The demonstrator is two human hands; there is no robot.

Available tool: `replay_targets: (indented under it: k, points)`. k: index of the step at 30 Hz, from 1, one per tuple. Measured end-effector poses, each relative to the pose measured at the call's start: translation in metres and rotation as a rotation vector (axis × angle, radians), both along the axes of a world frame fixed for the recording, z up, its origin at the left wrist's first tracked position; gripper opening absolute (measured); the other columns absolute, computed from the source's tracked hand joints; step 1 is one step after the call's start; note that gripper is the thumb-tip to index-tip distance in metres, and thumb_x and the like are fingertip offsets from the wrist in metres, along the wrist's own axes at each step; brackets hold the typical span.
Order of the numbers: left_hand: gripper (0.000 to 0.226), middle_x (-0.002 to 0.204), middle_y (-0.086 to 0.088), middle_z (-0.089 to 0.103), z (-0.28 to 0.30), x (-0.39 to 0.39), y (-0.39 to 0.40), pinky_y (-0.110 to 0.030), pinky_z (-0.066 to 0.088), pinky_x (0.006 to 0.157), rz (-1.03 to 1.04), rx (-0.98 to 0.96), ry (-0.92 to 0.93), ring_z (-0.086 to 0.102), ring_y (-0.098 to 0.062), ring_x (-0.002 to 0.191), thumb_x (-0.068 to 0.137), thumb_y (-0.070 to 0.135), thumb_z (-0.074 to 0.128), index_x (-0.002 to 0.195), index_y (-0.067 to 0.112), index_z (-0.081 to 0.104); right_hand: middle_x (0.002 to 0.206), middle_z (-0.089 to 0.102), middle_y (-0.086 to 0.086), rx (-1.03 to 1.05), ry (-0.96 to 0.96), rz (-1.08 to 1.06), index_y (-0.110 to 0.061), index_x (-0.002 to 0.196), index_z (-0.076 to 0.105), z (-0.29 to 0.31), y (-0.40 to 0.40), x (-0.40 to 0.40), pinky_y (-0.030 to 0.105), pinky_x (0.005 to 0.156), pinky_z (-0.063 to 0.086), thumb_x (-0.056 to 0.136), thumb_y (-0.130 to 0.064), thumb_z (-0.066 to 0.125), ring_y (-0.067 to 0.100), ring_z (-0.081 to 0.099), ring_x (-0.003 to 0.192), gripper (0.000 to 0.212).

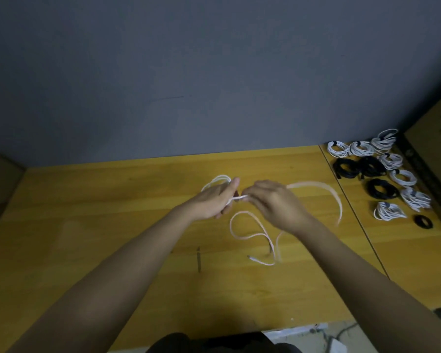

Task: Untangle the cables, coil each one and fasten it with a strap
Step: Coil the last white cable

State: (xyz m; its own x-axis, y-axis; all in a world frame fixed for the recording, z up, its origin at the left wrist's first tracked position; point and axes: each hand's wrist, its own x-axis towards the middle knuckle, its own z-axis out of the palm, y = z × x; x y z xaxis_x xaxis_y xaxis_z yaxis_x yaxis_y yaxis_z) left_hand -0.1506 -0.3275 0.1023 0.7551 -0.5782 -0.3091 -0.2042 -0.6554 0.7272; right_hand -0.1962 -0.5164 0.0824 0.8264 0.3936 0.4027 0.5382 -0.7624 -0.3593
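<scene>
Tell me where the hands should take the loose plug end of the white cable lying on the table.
Probably just behind the plug tip of the white cable, coming from above. That end lies flat on the table, free of other loops, pointing left. The right hand is nearer it than the left hand.

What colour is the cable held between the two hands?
White, faintly pinkish; the cable shows best in the head view.
</scene>
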Motion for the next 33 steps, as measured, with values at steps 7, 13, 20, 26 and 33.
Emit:
replay_targets:
  k: [7,13,20,26,33]
  points:
    - [0.051,0.039,0.007,0.029,0.043,-0.021,-0.006,-0.018,0.024,0.035,-0.015,-0.637,0.408,0.024,-0.006,0.029,0.092,0.050,0.016,0.073,0.010,0.042,0.078,0.060,0.001,0.392,0.304,-0.070,-0.023,0.087,0.057,-0.004,0.015,0.016,0.031,0.074,0.040,0.102,-0.031,0.036,0.015,0.054,0.072,0.028]
    - [0.042,0.052,0.008,0.046,0.038,0.020,-0.020,-0.026,0.041,0.058,0.245,-0.757,0.170,0.045,-0.012,0.047,0.094,0.050,0.025,0.081,0.014,0.041,0.057,0.045,-0.010,0.391,0.700,-0.127,-0.022,0.093,0.050,-0.048,0.044,-0.010,0.030,0.063,0.039,0.101,-0.017,0.043,0.001,0.045,0.049,0.012]
    - [0.075,0.067,0.001,0.058,-0.019,0.035,-0.001,-0.032,0.043,0.076,0.136,0.043,-0.062,0.060,-0.015,0.069,0.088,0.073,0.012,0.081,0.010,0.053,0.090,0.067,0.002,0.113,0.314,0.009,-0.012,0.100,0.061,-0.018,0.019,-0.017,0.032,0.072,0.046,0.098,-0.029,0.044,0.020,0.060,0.082,0.024]
    - [0.056,0.047,0.004,0.038,-0.007,-0.006,0.003,-0.023,0.034,0.047,-0.013,-0.313,0.229,0.035,-0.014,0.042,0.095,0.059,0.018,0.075,0.015,0.046,0.081,0.064,0.000,0.410,0.346,-0.088,-0.007,0.088,0.066,-0.007,-0.003,0.032,0.021,0.073,0.042,0.094,-0.026,0.054,0.010,0.056,0.076,0.023]
    - [0.039,0.048,0.008,0.037,0.015,0.009,-0.007,-0.017,0.037,0.050,0.254,-0.943,0.439,0.035,-0.008,0.040,0.098,0.043,0.026,0.078,0.013,0.039,0.059,0.050,-0.016,0.339,0.693,-0.092,-0.015,0.096,0.058,-0.056,0.049,0.001,0.023,0.064,0.035,0.102,-0.020,0.043,0.001,0.053,0.061,0.017]
